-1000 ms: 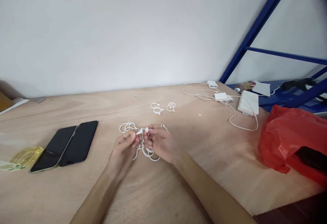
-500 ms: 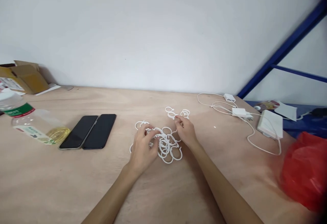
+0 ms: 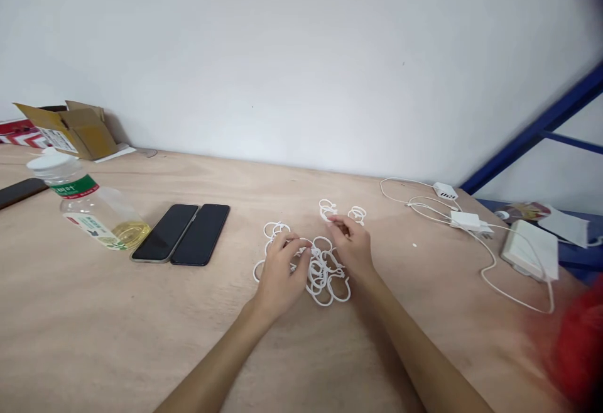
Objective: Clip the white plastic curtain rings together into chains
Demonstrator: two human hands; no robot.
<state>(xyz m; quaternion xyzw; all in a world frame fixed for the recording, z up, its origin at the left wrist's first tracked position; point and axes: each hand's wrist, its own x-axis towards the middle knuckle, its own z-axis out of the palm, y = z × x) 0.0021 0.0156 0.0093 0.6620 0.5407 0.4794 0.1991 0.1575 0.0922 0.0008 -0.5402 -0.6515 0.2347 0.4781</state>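
A tangled pile of white plastic curtain rings (image 3: 323, 278) lies on the wooden table. My left hand (image 3: 285, 271) reaches over the pile's left side, its thumb and index finger closed at a ring in the middle. Some rings are hidden beneath that hand. Just beyond the pile, my right hand (image 3: 353, 246) has its fingertips closed at the near edge of a white ring (image 3: 326, 207), which overlaps another one. A separate small group of rings (image 3: 357, 214) lies to the right of those, behind my right hand.
Left of the pile are two dark phones (image 3: 200, 235) and a clear bottle (image 3: 97, 212) with yellowish contents. An open cardboard box (image 3: 87, 131) stands at the back left. White chargers with cables (image 3: 466, 220), a white box (image 3: 530, 249) and a red bag (image 3: 581, 350) are on the right.
The view has swung left, shifting the scene rightward. My left thumb and index finger have come together over the pile. The ring at my right fingertips now overlaps its neighbour more.
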